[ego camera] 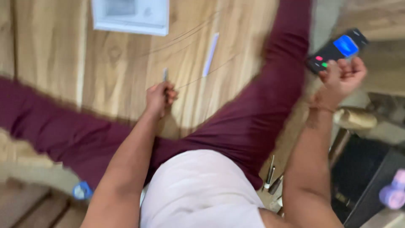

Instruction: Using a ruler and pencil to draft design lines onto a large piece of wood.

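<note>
Grip, right hand: closed around the lower end of a dark handheld device, held up at the right of the view; blue lit screen at its top, one red and one green button below.
Grip, left hand: curled shut on a thin grey tool whose tip stands up out of the fist; frame blurred, kind of tool not clear.
Near, by the hip: two or three slim metal tools lying on the floor; blur prevents a sure count.
Near left: one small blue object at the edge of the wooden boards.
Near right: one black case; one purple object just beside it.
Middle: legs in maroon trousers spread over the wood floor.
Farther: one pale blue strip lying flat on the floor, apart from the left hand.
Farthest: one white rectangular box, top edge of view, print unreadable.
</note>
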